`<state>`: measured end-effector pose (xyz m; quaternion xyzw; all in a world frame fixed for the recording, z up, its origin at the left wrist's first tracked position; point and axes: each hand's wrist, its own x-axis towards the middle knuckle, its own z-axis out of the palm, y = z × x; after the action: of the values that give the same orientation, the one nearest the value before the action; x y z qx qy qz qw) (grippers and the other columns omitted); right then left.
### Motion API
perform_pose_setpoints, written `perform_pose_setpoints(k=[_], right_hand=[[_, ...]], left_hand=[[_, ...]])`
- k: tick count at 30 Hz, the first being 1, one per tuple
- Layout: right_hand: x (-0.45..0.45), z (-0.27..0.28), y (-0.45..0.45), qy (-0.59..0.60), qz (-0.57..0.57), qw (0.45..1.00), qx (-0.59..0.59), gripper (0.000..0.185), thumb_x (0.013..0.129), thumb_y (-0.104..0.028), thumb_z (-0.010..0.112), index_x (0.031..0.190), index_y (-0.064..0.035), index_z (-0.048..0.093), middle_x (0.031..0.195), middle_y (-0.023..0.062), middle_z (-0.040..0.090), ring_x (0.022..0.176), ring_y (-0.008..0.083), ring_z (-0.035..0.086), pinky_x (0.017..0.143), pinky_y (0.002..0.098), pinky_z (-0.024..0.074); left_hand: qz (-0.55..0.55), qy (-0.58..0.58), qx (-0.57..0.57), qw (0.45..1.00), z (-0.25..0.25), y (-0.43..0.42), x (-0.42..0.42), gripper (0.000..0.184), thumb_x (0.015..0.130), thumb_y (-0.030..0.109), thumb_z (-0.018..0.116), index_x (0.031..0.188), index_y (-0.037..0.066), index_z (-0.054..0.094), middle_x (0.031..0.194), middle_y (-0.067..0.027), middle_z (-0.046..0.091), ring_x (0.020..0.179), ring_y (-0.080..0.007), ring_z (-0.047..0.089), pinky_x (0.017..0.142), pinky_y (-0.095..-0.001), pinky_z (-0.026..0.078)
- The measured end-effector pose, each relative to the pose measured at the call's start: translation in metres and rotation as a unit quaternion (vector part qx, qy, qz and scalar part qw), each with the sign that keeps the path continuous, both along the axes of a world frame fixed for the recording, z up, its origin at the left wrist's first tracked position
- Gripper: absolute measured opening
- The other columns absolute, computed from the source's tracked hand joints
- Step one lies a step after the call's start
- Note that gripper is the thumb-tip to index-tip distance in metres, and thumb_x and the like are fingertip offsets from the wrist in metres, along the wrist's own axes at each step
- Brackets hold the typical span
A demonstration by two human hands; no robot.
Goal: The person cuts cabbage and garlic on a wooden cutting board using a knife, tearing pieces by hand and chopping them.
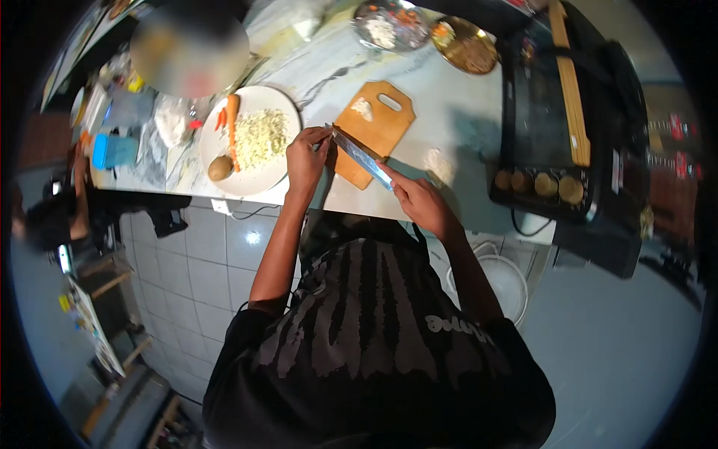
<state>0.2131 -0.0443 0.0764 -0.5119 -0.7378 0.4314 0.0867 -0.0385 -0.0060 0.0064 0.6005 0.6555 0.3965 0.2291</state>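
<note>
My right hand [423, 203] is closed round the handle of a kitchen knife [362, 159], whose blade slants up and left across the cutting board. My left hand [305, 159] is at the blade's far end, fingers pinched. A small pale bit seems to show at those fingertips, too small to name. Under the blade lies the wooden cutting board [383, 120], with a little heap of chopped white pieces [363, 109] on it. Left of my left hand, a white plate [287, 105] holds chopped pale vegetable [261, 139], a carrot [232, 123], red chillies [221, 118] and a round brown potato-like item [221, 168].
Two metal plates with food, one silver [364, 34] and one golden [479, 66], stand at the back. A black oven-like appliance [523, 112] fills the right side. White scraps [437, 163] lie right of the board. A blue container [116, 152] and bags stand left.
</note>
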Motion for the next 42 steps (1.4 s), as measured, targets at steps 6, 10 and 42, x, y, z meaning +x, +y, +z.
perform_pose_setpoints(k=[6,10,42], right_hand=[[-0.069,-0.006,0.025,0.104,0.074,0.992,-0.003,0.051,0.102,-0.018,0.047,0.151,-0.0242,0.039,0.111,0.0290,0.063,0.101,0.0480,0.060,0.085,0.0490,0.0483],[-0.105,-0.006,0.034,0.085,0.123,0.989,-0.022,0.052,0.101,-0.017,0.046,0.153,-0.0215,0.037,0.108,0.0316,0.062,0.099,0.0478,0.061,0.086,0.0480,0.0478],[0.040,-0.054,-0.047,0.222,-0.231,0.946,-0.044,0.057,0.102,-0.006,0.048,0.156,-0.0190,0.035,0.074,-0.0043,0.042,0.059,0.0040,0.035,0.054,0.0222,0.0345]], left_hand=[[0.134,0.006,0.032,0.990,0.013,-0.018,-0.061,0.022,0.086,0.002,0.069,0.105,0.006,0.077,0.103,-0.0110,0.073,0.091,-0.0215,0.072,0.082,-0.0307,0.055],[0.197,0.030,0.077,0.977,0.013,-0.027,-0.086,0.016,0.088,0.008,0.071,0.102,0.004,0.076,0.100,-0.0112,0.072,0.082,-0.0223,0.071,0.076,-0.0317,0.055],[-0.136,0.087,0.044,0.986,-0.001,-0.010,0.036,0.017,0.086,0.020,0.074,0.097,0.007,0.075,0.088,-0.0089,0.067,0.085,-0.0278,0.064,0.074,-0.0388,0.053]])
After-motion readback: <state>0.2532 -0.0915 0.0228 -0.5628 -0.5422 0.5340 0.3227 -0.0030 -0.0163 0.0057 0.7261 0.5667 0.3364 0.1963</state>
